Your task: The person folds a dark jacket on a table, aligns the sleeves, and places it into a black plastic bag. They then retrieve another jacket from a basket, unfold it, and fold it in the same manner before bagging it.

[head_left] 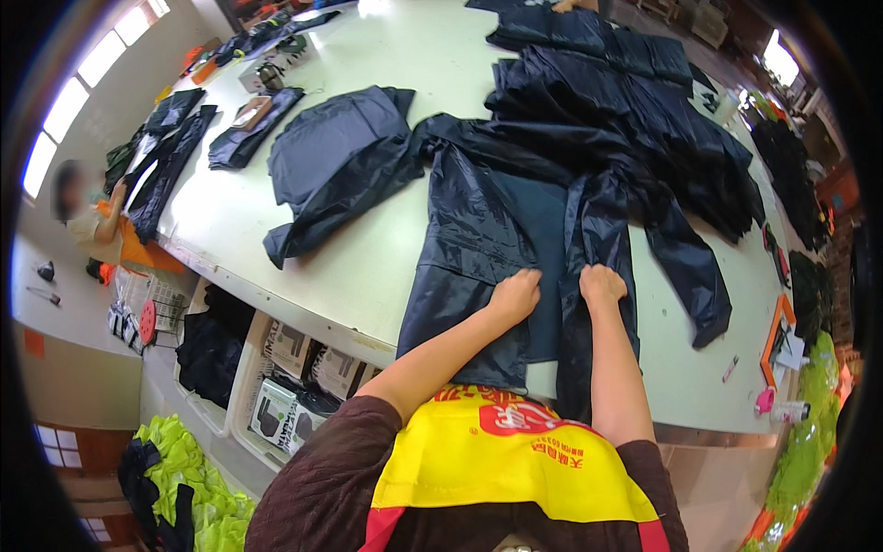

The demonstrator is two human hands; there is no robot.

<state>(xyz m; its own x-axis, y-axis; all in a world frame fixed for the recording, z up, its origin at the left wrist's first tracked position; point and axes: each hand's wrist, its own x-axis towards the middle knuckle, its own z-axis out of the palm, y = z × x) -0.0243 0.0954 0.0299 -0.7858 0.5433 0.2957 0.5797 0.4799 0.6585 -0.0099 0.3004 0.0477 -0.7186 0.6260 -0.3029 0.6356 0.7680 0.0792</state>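
A dark navy, shiny jacket [469, 225] lies spread on the white table [235, 207] in front of me, its front parted over a smooth inner side. My left hand [517, 293] is closed on the edge of its left front panel. About a hand's width to the right, my right hand [603, 283] grips the other front edge, knuckles up. The fingertips of both hands are tucked out of sight in the cloth. One sleeve [690, 276] stretches out to the right. The jacket's lower edge hangs toward my yellow apron [515, 451].
Beyond the jacket lies a pile of navy garments [607, 101]; a folded one [340, 147] sits to the left. A marker [729, 370] and a pink roll [764, 401] lie right. Below the table's left edge stands a white bin [246, 391] of packages. A person [97, 225] is far left.
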